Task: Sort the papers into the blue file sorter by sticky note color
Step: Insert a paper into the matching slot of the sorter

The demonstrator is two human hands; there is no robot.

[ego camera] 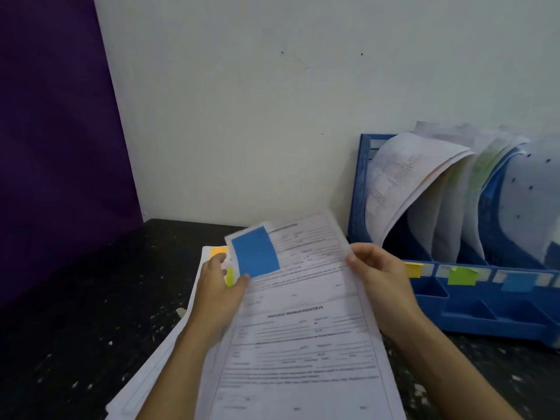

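On the near dark desk: we hold one printed form (306, 313) lifted off the paper stack (157, 368), which lies to the left and under it.
Blue sticky note (256, 252): it sits at the form's far left corner, so we judge this sheet belongs in the slot marked blue.
Left hand (219, 294): its thumb and fingers pinch the form's left edge just below the blue note, probably to steady the sheet and keep the colour in sight.
Right hand (377, 272): its fingers are curled round the form's right edge, gripping it on the side nearest the sorter, ready, we think, to carry it across.
Stack below: an orange tab (218, 251) and a yellow-green tab (229, 276) peek out beside the left hand, so more sheets remain to sort.
Blue file sorter (485, 313): it stands at the right against the white wall (272, 101), with curled papers (418, 183) already leaning in its slots.
Slot markers: yellow marker (412, 269), green marker (461, 275) and blue marker (517, 282) run left to right along its front rail.
In the way: the drooping papers overhang the slots, so we may need to ease the form in behind them.
Far left: a purple panel (54, 131) stands clear of the work.
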